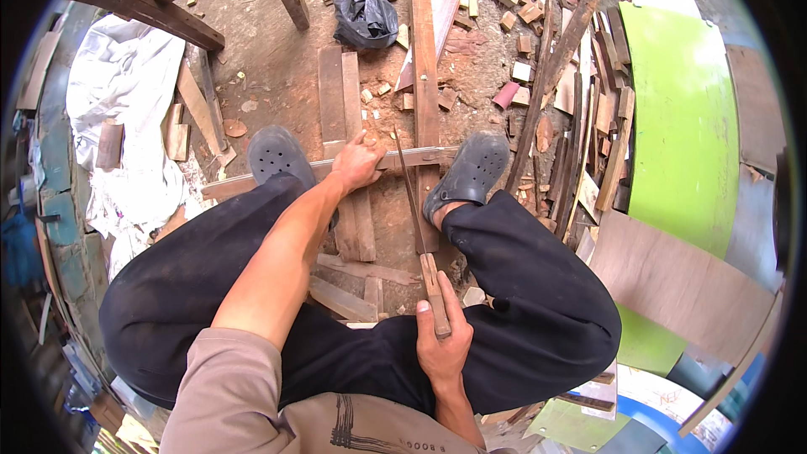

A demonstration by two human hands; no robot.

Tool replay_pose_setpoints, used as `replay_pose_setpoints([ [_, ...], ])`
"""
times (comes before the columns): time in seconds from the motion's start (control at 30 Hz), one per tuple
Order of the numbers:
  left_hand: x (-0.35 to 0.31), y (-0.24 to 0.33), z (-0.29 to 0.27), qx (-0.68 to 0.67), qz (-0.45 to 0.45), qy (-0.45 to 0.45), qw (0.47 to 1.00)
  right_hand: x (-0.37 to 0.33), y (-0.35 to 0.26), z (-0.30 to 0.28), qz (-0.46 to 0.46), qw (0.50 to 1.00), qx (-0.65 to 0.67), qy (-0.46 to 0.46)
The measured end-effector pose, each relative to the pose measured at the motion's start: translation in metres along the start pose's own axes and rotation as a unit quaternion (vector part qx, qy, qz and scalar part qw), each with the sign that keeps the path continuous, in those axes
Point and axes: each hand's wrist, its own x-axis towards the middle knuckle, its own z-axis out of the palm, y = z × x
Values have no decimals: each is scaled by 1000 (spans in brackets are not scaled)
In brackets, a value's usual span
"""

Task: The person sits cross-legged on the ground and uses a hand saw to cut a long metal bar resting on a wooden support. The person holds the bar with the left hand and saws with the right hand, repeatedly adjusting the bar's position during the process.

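A thin wooden strip lies crosswise over longer boards on the ground, its ends by my two feet. My left hand presses down on it near its middle, fingers curled round it. In my right hand is the wooden handle of a handsaw, held low between my knees. The saw's narrow blade points away from me and crosses the strip just right of my left hand. Whether its teeth have cut into the wood cannot be made out. Under the strip run a long reddish board and darker planks.
Wood offcuts and long scrap strips pile up on the right, beside a bright green panel. A black plastic bag sits ahead. White cloth spreads on the left, below a wooden frame. My grey clogs flank the strip.
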Motion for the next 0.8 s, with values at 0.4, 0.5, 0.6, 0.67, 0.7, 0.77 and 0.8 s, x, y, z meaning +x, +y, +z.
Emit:
replay_pose_setpoints([
  [0.4,0,3,-9,13,22,14,1000,2,-5,8,-21,1000,-10,3],
  [0.5,2,1,-8,26,12,17,999,5,-11,5,-40,999,-8,1],
  [0.6,2,-1,-2,29,0,19,999,2,-20,1,-50,999,-4,11],
  [0.67,3,0,-1,22,1,10,1000,-4,-30,-3,-70,997,-21,27],
  [0.7,3,1,-2,15,7,2,1000,-9,-36,-4,-89,995,-38,38],
  [0.77,2,-3,-5,17,21,-2,1000,-12,-41,-11,-81,996,-32,37],
  [0.8,-1,-8,1,26,33,-2,999,-14,-40,-12,-49,998,-7,28],
])
